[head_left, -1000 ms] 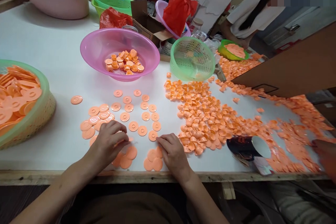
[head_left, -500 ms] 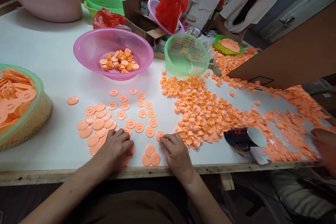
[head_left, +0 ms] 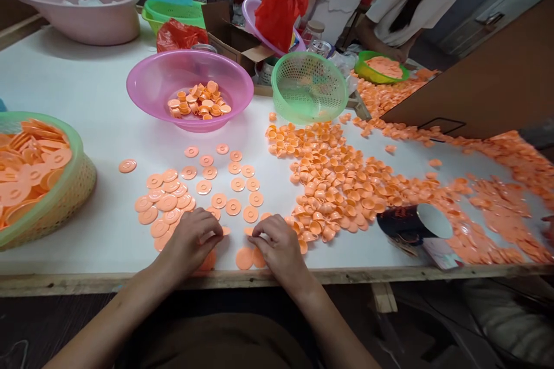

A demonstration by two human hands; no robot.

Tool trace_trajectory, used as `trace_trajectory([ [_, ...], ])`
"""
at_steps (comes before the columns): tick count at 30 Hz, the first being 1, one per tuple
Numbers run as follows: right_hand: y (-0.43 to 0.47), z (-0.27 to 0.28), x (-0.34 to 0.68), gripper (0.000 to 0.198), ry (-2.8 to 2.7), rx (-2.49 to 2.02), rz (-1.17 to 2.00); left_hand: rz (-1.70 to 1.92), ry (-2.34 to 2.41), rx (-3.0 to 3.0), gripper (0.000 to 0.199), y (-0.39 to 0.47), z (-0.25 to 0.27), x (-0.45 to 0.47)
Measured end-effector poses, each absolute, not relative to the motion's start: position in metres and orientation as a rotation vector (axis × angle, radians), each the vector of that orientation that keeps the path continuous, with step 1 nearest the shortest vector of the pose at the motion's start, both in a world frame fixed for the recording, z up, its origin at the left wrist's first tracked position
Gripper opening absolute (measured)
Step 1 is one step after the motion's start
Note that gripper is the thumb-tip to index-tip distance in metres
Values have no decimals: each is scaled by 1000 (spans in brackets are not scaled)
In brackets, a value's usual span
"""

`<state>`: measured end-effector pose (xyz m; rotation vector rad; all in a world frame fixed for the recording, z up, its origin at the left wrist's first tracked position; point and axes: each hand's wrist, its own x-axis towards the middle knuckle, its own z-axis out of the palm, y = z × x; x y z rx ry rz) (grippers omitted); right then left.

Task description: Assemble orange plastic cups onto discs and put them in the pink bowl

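My left hand (head_left: 195, 240) is closed in a pinch on a small orange toy saucer (head_left: 226, 231). Facing it, my right hand (head_left: 279, 245) pinches another orange toy saucer (head_left: 248, 231) by its edge, with a narrow gap between the two. Under my right fingers lie a flat saucer (head_left: 244, 258) and a second one partly covered by the hand. Beside my left hand is an overlapping cluster of saucers (head_left: 167, 202), and beyond both hands several single saucers (head_left: 233, 206) are spread out. A heap of tiny orange toy cups (head_left: 333, 179) lies to the right of my right hand.
A pink basin (head_left: 147, 83) holds some cups. Nearby stands a green perforated basket (head_left: 309, 118); another basket (head_left: 82, 184) at left is full of saucers. A dark mug (head_left: 396, 223) lies sideways near the front edge. A cardboard panel (head_left: 485, 81) and another person (head_left: 393, 17) are at right.
Both hands have lifted slightly and closed in pinches on saucers. The top saucer of the small group of three between them is no longer there. The view has shifted slightly.
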<state>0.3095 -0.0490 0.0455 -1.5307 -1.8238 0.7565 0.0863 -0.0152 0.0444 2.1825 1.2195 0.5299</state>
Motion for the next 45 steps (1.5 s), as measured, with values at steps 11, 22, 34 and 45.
trace_trajectory([
  [11, -84, 49, 330, 13, -1963, -1601, 787, 316, 1376, 2200, 11, -43, 36, 35],
  [22, -80, 50, 323, 20, -2258, -1501, 660, 495, 1541, 1683, 20, -44, 52, 24],
  [34, -66, 57, 309, 24, -2377, -1330, 667, 627, 1105, 2272, 22, -58, 35, -5],
  [45, -38, 53, 226, 13, -2544, -1214, 835, 605, 1566, 2077, 16, -44, 29, -26],
])
